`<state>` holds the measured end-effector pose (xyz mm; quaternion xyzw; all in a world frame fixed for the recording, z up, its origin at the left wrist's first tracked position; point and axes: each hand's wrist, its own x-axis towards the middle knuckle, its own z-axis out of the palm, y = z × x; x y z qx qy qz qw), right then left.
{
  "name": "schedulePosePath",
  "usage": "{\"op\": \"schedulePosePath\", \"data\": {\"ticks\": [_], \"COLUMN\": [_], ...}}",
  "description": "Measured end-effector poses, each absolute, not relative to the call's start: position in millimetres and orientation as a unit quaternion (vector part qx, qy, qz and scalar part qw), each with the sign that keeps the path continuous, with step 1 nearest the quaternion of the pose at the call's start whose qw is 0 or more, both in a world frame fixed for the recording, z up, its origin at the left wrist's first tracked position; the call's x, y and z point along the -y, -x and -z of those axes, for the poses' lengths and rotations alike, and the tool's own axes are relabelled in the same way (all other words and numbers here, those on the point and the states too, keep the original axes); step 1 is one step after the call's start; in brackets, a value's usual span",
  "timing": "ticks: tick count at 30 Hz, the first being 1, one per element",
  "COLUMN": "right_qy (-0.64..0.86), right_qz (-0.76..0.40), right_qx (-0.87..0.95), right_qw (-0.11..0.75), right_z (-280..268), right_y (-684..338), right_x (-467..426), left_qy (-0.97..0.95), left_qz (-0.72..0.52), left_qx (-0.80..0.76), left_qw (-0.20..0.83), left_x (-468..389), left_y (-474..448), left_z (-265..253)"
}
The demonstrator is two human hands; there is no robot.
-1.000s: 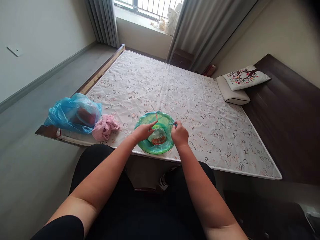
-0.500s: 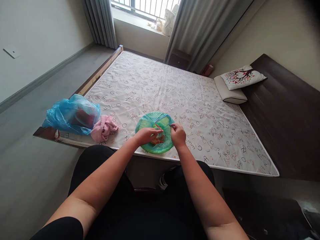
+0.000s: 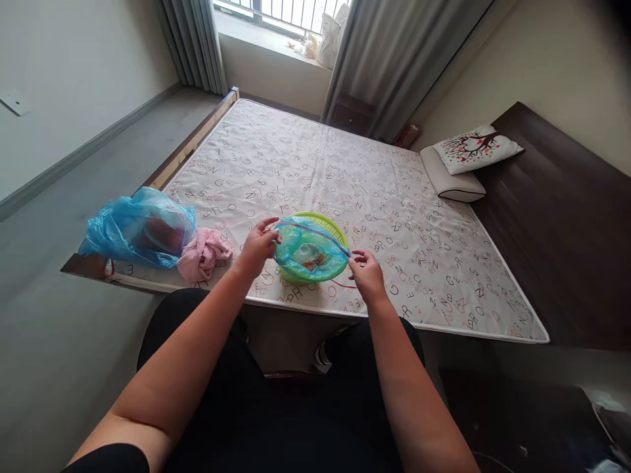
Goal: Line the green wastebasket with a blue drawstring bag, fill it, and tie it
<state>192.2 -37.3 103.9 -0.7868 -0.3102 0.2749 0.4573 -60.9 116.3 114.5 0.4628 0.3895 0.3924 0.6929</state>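
Observation:
A light green plastic basket [image 3: 329, 225] stands near the front edge of the mattress, lined with a thin blue drawstring bag [image 3: 294, 244]. The bag's red drawstring [image 3: 315, 230] runs across its mouth, and a loose red strand lies to the lower right. My left hand [image 3: 259, 249] pinches the bag's edge on the left side. On the right, my right hand [image 3: 367, 274] has thumb and fingers closed on the opposite edge. Inside the bag sit some orange-red and clear bits [image 3: 314, 263] that I cannot make out.
Left of the basket lie a crumpled pink towel [image 3: 204, 254] and a filled blue plastic bag [image 3: 133, 226], both on the patterned mattress [image 3: 305, 164]. Two pillows [image 3: 478, 151] rest by the dark headboard [image 3: 552, 243]. A wooden bed rail [image 3: 192, 148] borders the left.
Both hands have moved apart, the left one up and leftward, the right one slightly right and down. The bag's rim is pulled inward from the far side, baring the basket's back edge.

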Motion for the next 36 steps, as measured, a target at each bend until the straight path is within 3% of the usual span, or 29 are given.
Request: {"op": "schedulePosePath", "data": {"ticks": [4,8,10,14,18,22,26,30,33,36], "right_qy": [0.792,0.763,0.723,0.590,0.517,0.486,0.473,0.547,0.646,0.633], "right_qz": [-0.345,-0.422,-0.451,-0.519,-0.453,-0.382,-0.314,-0.261,-0.186,-0.136], "right_qx": [0.294,0.382,0.420,0.363,0.247,0.146,0.159,0.257,0.407,0.571], "right_qw": [0.410,0.306,0.312,0.502,0.683,0.773,0.808,0.753,0.619,0.505], "right_z": [-108,-123,-139,-174,-187,-181,-180,-197,-219,-239], "right_y": [-200,-201,-200,-197,-205,-222,-226,-204,-175,-146], "right_x": [63,81,87,89,83,79,81,78,67,51], "left_qy": [-0.395,-0.480,-0.524,-0.501,-0.400,-0.351,-0.407,-0.528,-0.621,-0.700], "left_qz": [-0.409,-0.377,-0.373,-0.451,-0.569,-0.601,-0.596,-0.570,-0.491,-0.379], "left_qx": [-0.399,-0.425,-0.416,-0.361,-0.305,-0.305,-0.333,-0.349,-0.345,-0.313], "left_qw": [0.719,0.668,0.643,0.644,0.651,0.650,0.606,0.524,0.505,0.518], "left_x": [-117,-112,-112,-116,-125,-128,-119,-103,-86,-68], "left_y": [83,107,120,141,149,148,136,112,90,67], "left_z": [-138,-163,-175,-192,-194,-187,-191,-210,-227,-242]}}
